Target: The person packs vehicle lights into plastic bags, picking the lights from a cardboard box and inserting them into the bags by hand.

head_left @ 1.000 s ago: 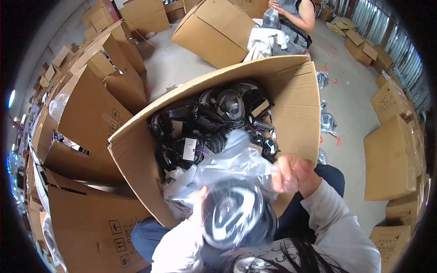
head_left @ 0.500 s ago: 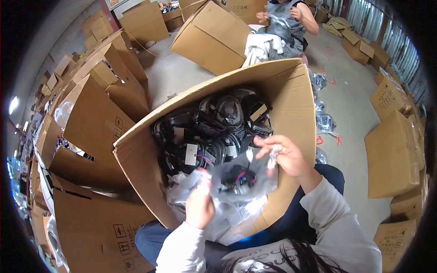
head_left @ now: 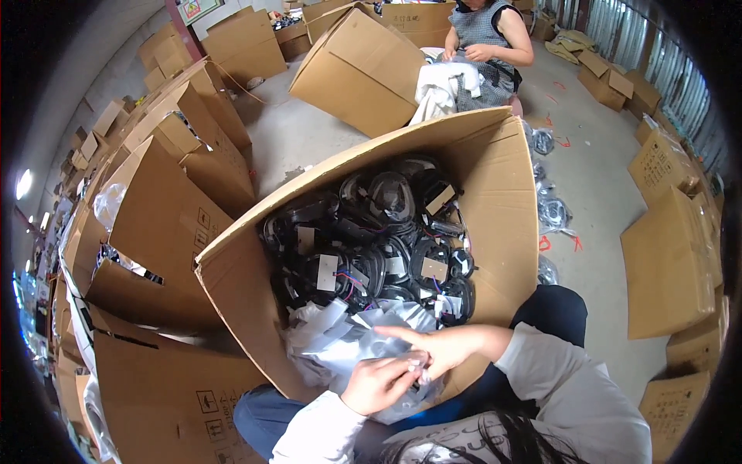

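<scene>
together, left hand (head_left: 380,384) and right hand (head_left: 440,349) clutch one clear plastic bag (head_left: 348,348) inside one cardboard box (head_left: 502,209).

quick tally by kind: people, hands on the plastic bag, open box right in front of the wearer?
People, wearer plus the co-worker: 2
Hands on the clear plastic bag, left hand and right hand: 2
Open cardboard box of black parts, in front: 1
Total: 5
</scene>
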Demonstrator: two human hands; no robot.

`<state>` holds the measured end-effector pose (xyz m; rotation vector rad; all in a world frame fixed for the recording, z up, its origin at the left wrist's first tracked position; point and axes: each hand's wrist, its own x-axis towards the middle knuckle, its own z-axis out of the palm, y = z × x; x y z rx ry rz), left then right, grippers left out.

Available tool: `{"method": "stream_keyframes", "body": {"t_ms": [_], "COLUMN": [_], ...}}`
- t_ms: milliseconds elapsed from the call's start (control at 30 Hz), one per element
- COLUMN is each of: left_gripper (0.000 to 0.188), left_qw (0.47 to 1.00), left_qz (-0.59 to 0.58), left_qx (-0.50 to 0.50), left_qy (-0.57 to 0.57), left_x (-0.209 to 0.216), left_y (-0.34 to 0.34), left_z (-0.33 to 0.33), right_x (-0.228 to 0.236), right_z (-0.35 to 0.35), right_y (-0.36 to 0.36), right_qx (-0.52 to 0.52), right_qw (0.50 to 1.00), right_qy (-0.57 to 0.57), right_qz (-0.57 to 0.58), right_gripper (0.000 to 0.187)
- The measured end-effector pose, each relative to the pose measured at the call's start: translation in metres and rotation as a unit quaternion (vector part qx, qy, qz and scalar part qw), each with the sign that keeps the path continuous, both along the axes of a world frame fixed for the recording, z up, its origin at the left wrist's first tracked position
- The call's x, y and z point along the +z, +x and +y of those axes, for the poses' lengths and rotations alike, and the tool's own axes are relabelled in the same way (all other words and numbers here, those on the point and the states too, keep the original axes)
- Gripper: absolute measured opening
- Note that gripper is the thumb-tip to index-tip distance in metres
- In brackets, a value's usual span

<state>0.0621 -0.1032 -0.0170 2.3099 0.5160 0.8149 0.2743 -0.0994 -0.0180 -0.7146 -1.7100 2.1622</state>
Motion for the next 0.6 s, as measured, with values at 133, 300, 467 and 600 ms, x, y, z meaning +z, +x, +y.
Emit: {"method": "stream_keyframes", "body": {"t_ms": [133,300,467,600], "left_gripper": [0.019,0.014,0.028,0.054], "left_qw": [0.971,0.98,0.895,0.962], "left_qz": [0.173,0.001,-0.275,-0.235], "left_qx": [0.057,-0.098,-0.078,0.046], "left_qy": [-0.155,-0.172,-0.342,-0.128], "left_x": [0.013,0.042,0.024,0.0], "left_y": [0.011,0.001,-0.017,-0.022], "left_z": [-0.007,-0.007,-0.025,0.0], "right_x": [-0.012,-0.027,-0.017,-0.014], "right_z": [0.017,0.049,0.046,0.031], "right_y": [0.024,0.073,0.055,0.049], "right_qx": [-0.052,-0.382,-0.477,-0.482], "right_qw": [0.923,0.829,0.8,0.865], "right_qy": [0.311,0.196,0.24,0.137], "right_qz": [-0.219,-0.358,-0.272,-0.015], "right_gripper": [0.078,0.04,0.036,0.046]}}
